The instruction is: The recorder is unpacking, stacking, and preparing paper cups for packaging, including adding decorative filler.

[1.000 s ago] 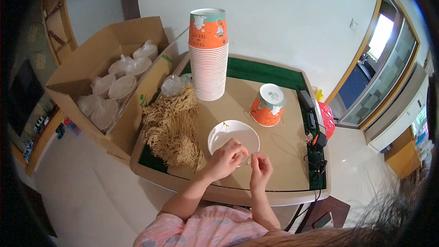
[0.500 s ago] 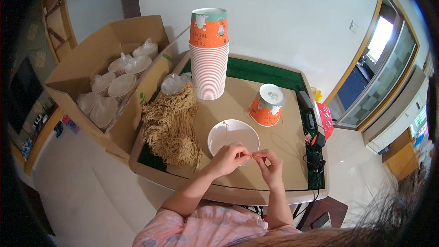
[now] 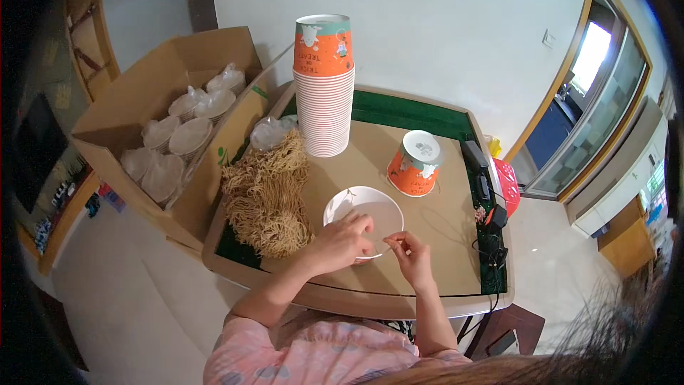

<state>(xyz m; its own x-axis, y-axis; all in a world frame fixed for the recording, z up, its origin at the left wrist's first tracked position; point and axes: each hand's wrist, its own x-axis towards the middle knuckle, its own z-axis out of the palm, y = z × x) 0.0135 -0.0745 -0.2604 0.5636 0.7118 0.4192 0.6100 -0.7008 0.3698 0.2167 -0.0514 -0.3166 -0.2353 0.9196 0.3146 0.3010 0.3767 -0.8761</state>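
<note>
A paper tub (image 3: 385, 212) with a white inside stands near the front of the table, its mouth toward me. My left hand (image 3: 342, 244) is at its near left rim, fingers curled; what they grip, if anything, is hidden. Just right of the rim, my right hand (image 3: 411, 255) is closed in a pinch on a thin string. A short piece of string also shows at the tub's far left rim. An orange and green tub (image 3: 414, 171) sits upside down behind, to the right. Left of my hands lies a large bundle of tan strings (image 3: 267, 203).
A tall stack of upturned tubs (image 3: 325, 107) stands at the back, beside a crumpled clear plastic bag (image 3: 271, 133). At the left, an open carton (image 3: 153, 78) holds several plastic-wrapped tub stacks. Black adapters and cables (image 3: 491, 221) run along the table's right edge.
My hands, which met in front of the tub, have moved apart. The left went up and left to the tub's rim with fingers curled; the right shifted slightly, still pinching.
</note>
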